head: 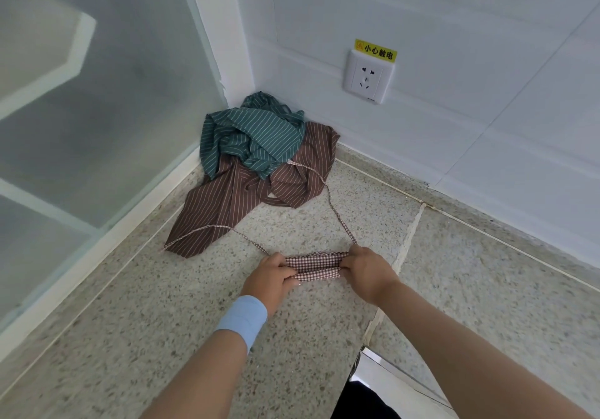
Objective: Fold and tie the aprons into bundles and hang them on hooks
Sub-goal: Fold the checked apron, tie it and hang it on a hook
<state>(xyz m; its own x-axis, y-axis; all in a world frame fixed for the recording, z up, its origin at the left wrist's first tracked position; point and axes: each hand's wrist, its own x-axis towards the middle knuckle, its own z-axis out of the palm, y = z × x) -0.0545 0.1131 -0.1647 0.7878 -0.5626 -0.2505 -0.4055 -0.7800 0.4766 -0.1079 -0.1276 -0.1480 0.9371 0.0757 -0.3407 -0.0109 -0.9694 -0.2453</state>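
trouble could come from the thin straps [336, 214] trailing over the brown striped apron [227, 204] in the corner; a tug might snag them or drag that heap. the left hand [271, 275] and right hand [367, 272] clench the ends of the checked apron [314, 266], a narrow folded strip of thin cloth on the speckled stone floor [162, 321], near the crumpled green apron [250, 133].

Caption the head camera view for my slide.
Left hand and right hand grip a folded checked apron; green apron and brown apron behind.

Checked apron [313, 266] folded narrow — striped aprons [253, 139] heaped.
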